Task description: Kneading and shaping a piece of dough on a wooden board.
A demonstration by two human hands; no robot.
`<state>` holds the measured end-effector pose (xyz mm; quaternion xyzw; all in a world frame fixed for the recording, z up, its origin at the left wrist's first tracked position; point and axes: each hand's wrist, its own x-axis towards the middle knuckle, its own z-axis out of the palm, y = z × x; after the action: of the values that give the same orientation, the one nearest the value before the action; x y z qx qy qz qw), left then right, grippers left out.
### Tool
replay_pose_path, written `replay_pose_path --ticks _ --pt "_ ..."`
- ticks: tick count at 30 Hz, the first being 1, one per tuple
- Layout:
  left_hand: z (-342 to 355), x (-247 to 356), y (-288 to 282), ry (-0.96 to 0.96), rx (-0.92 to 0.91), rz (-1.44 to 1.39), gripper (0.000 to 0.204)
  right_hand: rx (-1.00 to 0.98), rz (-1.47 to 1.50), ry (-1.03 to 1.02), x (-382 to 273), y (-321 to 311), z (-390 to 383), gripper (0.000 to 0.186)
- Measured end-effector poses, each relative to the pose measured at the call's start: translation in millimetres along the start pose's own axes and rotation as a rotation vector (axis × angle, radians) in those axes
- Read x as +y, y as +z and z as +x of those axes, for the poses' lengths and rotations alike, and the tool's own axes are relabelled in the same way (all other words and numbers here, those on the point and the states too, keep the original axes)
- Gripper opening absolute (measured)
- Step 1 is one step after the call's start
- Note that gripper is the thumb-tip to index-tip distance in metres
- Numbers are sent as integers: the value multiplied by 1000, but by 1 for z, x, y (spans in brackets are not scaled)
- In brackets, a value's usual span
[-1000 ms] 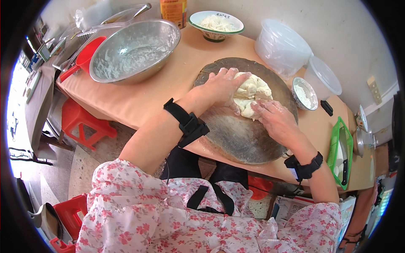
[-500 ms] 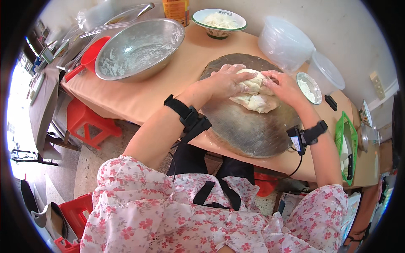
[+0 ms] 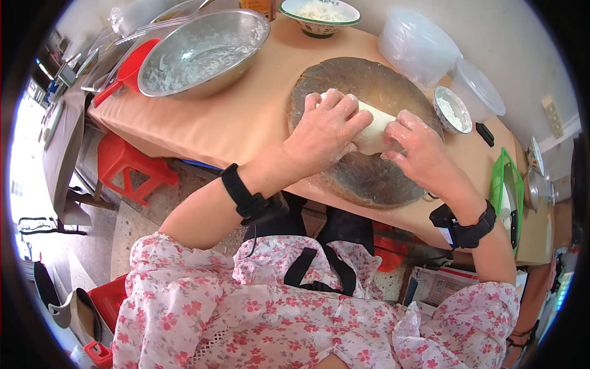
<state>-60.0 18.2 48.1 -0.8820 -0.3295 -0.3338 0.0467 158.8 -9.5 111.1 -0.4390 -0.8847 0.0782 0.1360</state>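
Both of my hands, dusted white, grip a pale lump of dough [image 3: 373, 129] on a round, worn wooden board [image 3: 375, 182]. My left hand [image 3: 326, 132] lies over the dough's left end with fingers curled onto it. My right hand [image 3: 415, 149] clasps the right end, its fingers bent. The middle of the dough shows a smooth surface between them; the rest is partly hidden. A small bowl of white powder [image 3: 453, 109] stands just right of the board.
A steel basin [image 3: 196, 61] and red scoop [image 3: 132, 64] sit left on the cloth-covered table [image 3: 227, 123]. A bowl of shreds [image 3: 319, 15] and plastic containers [image 3: 415, 46] are behind. A green basket with a knife [image 3: 504, 166] is right. A red stool [image 3: 135, 166] stands below.
The dough has gone from a lumpy folded mass to a smoother roll. My fingers have curled over it, and my right hand has lowered from the dough's upper side.
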Motion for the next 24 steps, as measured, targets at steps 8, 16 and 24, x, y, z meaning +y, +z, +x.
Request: replay_pose_path --ticks 8,16,24 --pt "18 -18 23 89 30 204 42 73 -233 -70 22 18 15 25" --pt "59 -42 35 -57 -200 115 53 102 -249 -36 58 19 54 18" --pt "94 -68 56 -142 -319 54 43 125 -260 -22 94 24 82 15"
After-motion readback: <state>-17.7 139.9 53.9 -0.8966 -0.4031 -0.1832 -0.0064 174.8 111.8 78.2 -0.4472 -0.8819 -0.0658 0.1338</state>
